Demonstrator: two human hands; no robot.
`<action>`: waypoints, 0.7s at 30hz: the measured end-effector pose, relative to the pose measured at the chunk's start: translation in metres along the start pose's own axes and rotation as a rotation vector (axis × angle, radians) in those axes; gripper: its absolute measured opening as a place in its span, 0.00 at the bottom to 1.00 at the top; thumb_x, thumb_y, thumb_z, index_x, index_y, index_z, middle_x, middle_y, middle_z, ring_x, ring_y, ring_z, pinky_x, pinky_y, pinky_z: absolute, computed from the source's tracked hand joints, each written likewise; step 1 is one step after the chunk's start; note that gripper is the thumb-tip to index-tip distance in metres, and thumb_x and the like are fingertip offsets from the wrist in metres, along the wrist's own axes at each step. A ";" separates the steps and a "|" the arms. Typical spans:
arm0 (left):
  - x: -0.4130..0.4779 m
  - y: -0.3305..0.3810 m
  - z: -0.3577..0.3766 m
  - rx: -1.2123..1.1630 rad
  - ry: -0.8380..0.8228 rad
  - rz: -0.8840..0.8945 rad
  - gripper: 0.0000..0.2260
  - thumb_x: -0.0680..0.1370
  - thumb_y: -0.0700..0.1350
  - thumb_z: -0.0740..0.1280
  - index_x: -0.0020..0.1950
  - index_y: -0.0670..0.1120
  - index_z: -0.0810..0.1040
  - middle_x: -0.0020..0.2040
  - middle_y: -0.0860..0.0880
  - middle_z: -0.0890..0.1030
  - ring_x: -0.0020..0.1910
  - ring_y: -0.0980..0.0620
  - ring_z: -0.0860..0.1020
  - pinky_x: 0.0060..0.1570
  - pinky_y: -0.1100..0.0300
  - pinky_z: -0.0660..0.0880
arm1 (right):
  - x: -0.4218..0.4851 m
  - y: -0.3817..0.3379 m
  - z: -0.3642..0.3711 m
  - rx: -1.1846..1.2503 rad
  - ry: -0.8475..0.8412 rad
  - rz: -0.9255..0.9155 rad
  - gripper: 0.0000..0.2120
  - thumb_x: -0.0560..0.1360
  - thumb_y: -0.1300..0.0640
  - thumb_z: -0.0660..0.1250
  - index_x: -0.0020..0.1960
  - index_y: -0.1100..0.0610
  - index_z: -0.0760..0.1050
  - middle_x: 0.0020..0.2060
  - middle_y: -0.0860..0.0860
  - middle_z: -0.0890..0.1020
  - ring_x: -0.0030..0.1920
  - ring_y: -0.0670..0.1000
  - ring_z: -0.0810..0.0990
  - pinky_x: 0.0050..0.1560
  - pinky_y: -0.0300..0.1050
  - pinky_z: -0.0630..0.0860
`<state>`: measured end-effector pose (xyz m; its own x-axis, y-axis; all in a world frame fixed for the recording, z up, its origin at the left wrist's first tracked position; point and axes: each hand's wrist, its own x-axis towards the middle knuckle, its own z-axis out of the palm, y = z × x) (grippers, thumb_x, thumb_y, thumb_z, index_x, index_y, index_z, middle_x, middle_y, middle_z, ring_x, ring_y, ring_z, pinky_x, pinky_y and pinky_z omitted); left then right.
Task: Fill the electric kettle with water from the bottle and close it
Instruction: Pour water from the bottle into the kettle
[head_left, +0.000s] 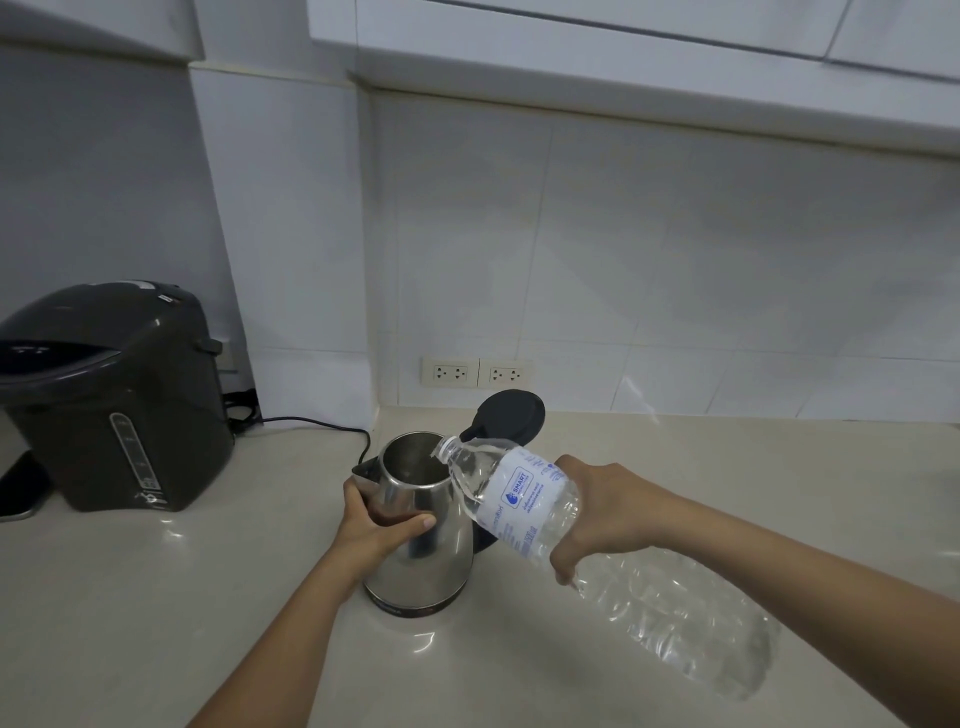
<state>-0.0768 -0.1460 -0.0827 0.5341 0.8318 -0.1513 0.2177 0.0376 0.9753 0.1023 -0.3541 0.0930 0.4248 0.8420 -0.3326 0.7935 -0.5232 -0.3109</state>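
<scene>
Head view: right hand (608, 512) wrapped around tilted water bottle (524, 499), neck at open steel kettle (421, 530) mouth. Left hand (376, 522) clamped on kettle body, lid (506, 415) flipped up. Beige countertop (156, 597), white tiled wall (675, 260), dark hot-water dispenser (114, 395) far left.

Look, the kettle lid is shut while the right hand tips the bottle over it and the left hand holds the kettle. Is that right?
Not quite. The head view shows the kettle's black lid flipped open, standing up behind the opening. The rest holds: the right hand tips the bottle with its mouth over the opening, and the left hand holds the kettle.
</scene>
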 end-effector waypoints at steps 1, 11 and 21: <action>0.000 0.000 0.000 0.000 0.000 0.000 0.41 0.50 0.62 0.79 0.54 0.57 0.58 0.57 0.53 0.72 0.55 0.55 0.73 0.46 0.62 0.71 | 0.000 0.000 0.000 -0.002 -0.001 -0.001 0.38 0.52 0.46 0.79 0.58 0.48 0.66 0.42 0.47 0.78 0.44 0.50 0.81 0.44 0.49 0.81; -0.001 0.001 0.000 0.015 -0.007 0.003 0.43 0.50 0.63 0.79 0.55 0.56 0.58 0.57 0.53 0.71 0.54 0.54 0.72 0.48 0.60 0.70 | 0.002 0.002 0.000 -0.020 -0.006 0.001 0.39 0.51 0.45 0.79 0.58 0.47 0.66 0.42 0.46 0.78 0.42 0.48 0.80 0.43 0.48 0.80; -0.002 0.003 0.001 -0.002 0.005 0.002 0.43 0.51 0.62 0.79 0.57 0.56 0.58 0.57 0.53 0.72 0.55 0.54 0.73 0.49 0.59 0.70 | 0.003 0.001 -0.002 -0.028 -0.008 -0.004 0.39 0.52 0.45 0.79 0.59 0.47 0.66 0.44 0.46 0.78 0.44 0.48 0.80 0.45 0.49 0.81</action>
<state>-0.0765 -0.1485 -0.0800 0.5303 0.8347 -0.1485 0.2149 0.0371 0.9759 0.1055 -0.3518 0.0932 0.4181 0.8428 -0.3388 0.8072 -0.5158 -0.2871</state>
